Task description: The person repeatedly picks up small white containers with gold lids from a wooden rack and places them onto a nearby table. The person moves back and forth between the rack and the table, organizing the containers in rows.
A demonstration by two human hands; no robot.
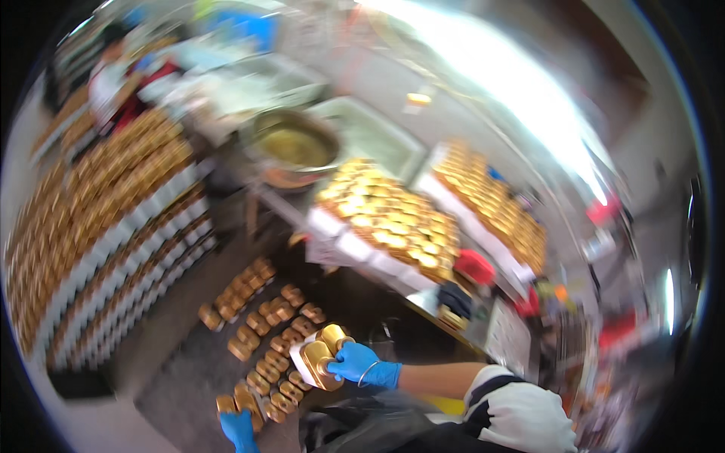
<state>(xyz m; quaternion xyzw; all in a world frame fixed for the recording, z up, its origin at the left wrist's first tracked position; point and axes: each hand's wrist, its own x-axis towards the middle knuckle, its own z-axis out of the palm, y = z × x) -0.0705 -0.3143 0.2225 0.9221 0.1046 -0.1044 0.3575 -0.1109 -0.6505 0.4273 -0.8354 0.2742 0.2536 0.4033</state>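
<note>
My right hand (362, 365), in a blue glove with a thin band at the wrist, grips a white pack with shiny gold rounded tops (318, 359). It holds the pack tilted above the dark surface (177, 377). At the lower left, my gloved left hand (239, 432) has its fingers closed around a pair of gold-brown-topped pieces (248, 402); the glove hides part of them. Between and beyond my hands, several similar gold-brown pieces (264, 370) lie in loose rows on the dark surface. Motion blur softens their details.
Tall stacks of gold-topped white packs (113, 219) stand at the left. Ahead are a gold-topped stack (385, 219), another stack (491, 204), a large metal pot (294, 143) and a pale tub (370, 136). A red bowl (474, 266) sits rightward. A person (121, 87) is at far left.
</note>
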